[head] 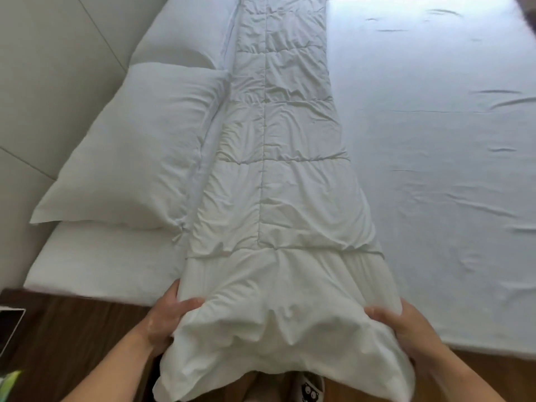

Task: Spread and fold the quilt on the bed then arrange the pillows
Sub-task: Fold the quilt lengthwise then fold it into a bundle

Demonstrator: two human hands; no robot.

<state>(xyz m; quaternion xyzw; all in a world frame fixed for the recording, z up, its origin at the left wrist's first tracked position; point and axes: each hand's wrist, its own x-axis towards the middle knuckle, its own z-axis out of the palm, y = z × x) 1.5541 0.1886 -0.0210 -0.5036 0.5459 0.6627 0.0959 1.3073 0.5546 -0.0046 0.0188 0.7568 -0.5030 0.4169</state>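
Head view: left hand (166, 317) and right hand (397, 323) each grip a corner of the folded quilt (278, 175). Lift both corners evenly; fold lengthwise, edges aligned.

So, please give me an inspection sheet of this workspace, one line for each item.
Surface: bed, white sheet, lightly wrinkled.
Job's things: quilt folded into a long strip along the bed; two pillows beside it at the headboard.
Clutter: dark device on wooden ledge, lower left.
Grips: left hand and right hand each hold a near corner of the quilt.
Cables: nothing seen.
Surroundings: padded headboard, wooden frame.
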